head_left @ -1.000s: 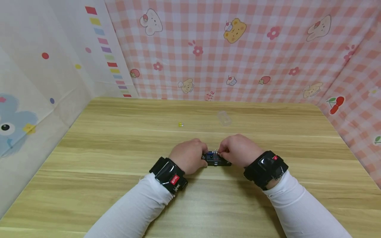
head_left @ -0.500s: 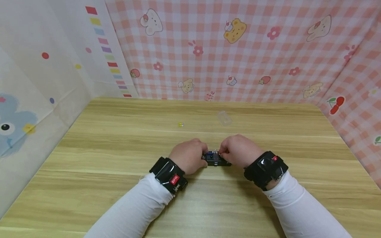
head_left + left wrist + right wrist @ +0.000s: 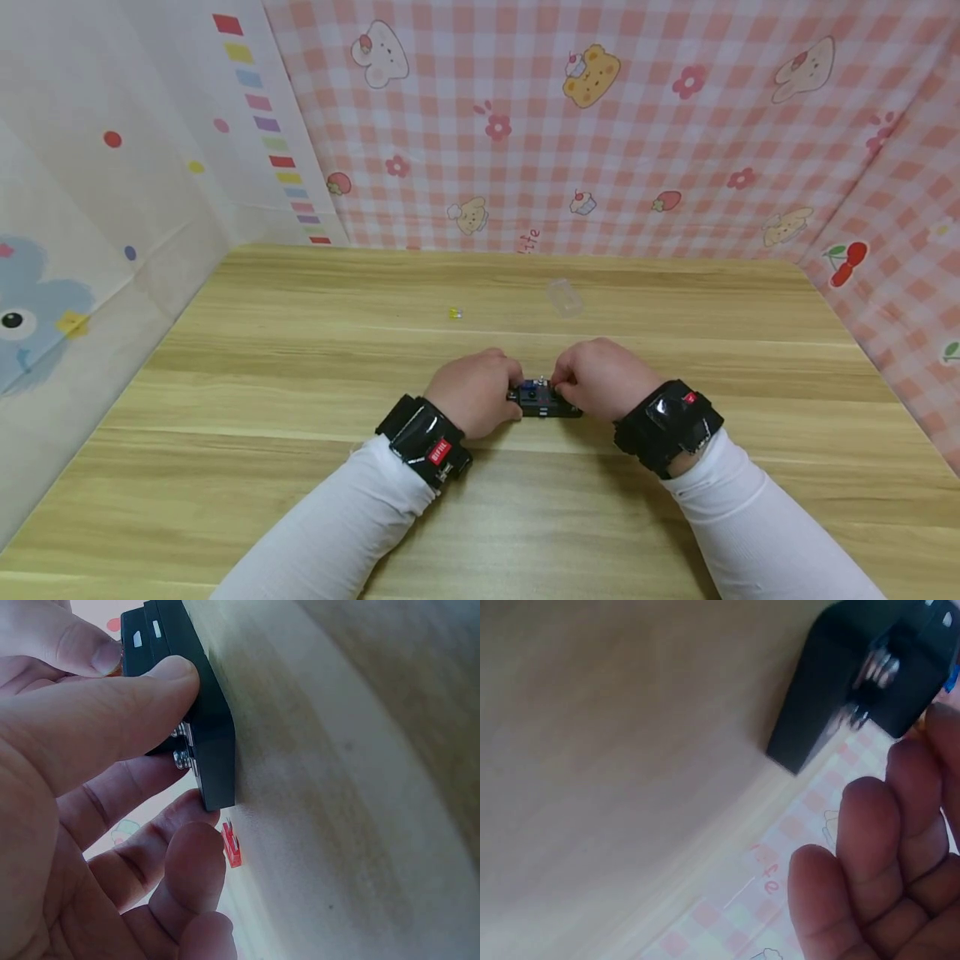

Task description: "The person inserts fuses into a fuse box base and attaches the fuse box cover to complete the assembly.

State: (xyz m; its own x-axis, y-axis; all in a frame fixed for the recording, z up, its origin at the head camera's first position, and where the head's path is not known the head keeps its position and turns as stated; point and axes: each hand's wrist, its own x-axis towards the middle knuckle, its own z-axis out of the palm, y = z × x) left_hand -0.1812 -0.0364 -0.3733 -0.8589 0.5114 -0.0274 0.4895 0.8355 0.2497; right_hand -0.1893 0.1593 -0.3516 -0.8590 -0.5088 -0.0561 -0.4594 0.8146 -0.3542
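Note:
On the table in the head view sits a black fuse block (image 3: 547, 408) with silver screw terminals at its end (image 3: 184, 757) and a blue fuse (image 3: 529, 386) in its top. My left hand (image 3: 474, 393) grips the block's left end, thumb along the near side and fingers on the far side. From the right, my right hand (image 3: 606, 382) pinches at the block's top with thumb and index finger. Only a sliver of an orange fuse (image 3: 920, 727) shows at those fingertips; the rest is hidden. Past my left fingers lies a red blade fuse (image 3: 234, 847), its two prongs showing.
Behind the block lies a clear plastic cover (image 3: 565, 298). A yellow fuse (image 3: 456, 313) is on the wooden table (image 3: 337, 350), further left. Patterned cloth (image 3: 525, 167) hangs along the table's back edge and at both sides.
An orange-red speck at my right fingertips, visible a second ago in the head view, no longer shows there. Both hands and the fuse block have kept almost the same place.

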